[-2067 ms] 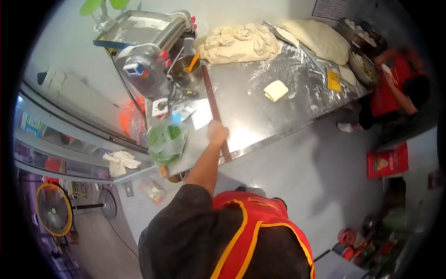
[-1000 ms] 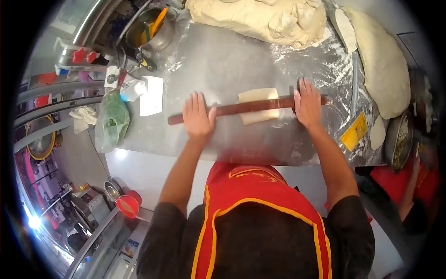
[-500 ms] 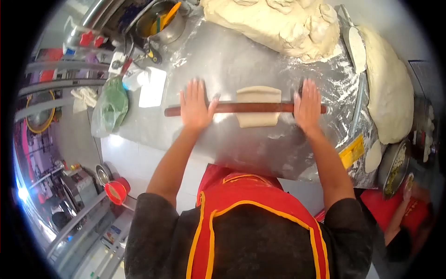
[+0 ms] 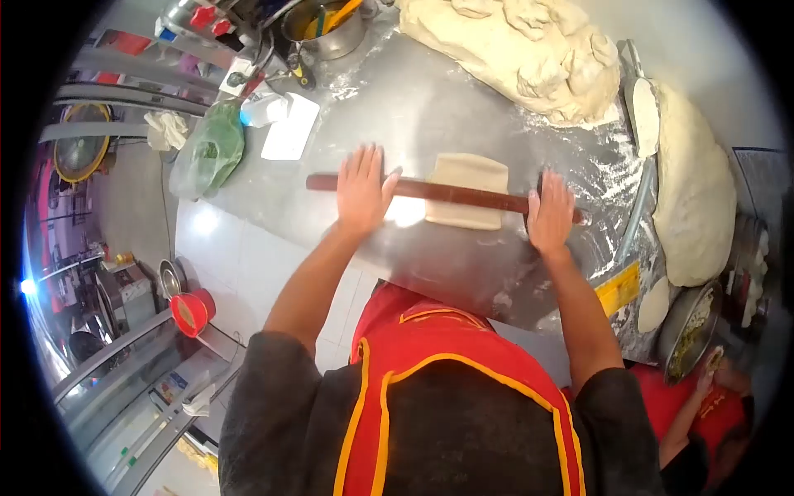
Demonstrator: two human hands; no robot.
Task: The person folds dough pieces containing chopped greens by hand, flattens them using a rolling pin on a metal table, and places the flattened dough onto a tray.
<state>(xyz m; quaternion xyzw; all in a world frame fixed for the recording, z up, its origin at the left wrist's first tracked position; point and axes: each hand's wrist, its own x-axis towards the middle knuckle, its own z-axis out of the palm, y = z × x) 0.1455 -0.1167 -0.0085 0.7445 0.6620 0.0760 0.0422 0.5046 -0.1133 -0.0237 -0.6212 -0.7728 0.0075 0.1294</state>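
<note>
A wooden rolling pin lies across a flat rectangular piece of dough on the floured metal table. Dough shows on both the far and near sides of the pin. My left hand rests flat on the pin's left part, fingers stretched away from me and thumb apart. Toward the pin's right end, my right hand also lies flat on it, fingers extended. Neither hand is wrapped around the pin.
A large dough mass lies at the back, another at the right beside a scoop. A yellow scraper sits near the right edge. At left are a green plastic bag and a metal pot. Another person's arm is at lower right.
The view has turned slightly, shifting the table and its items in the picture. The pin now slants down to the right. Both hands remain flat on it.
</note>
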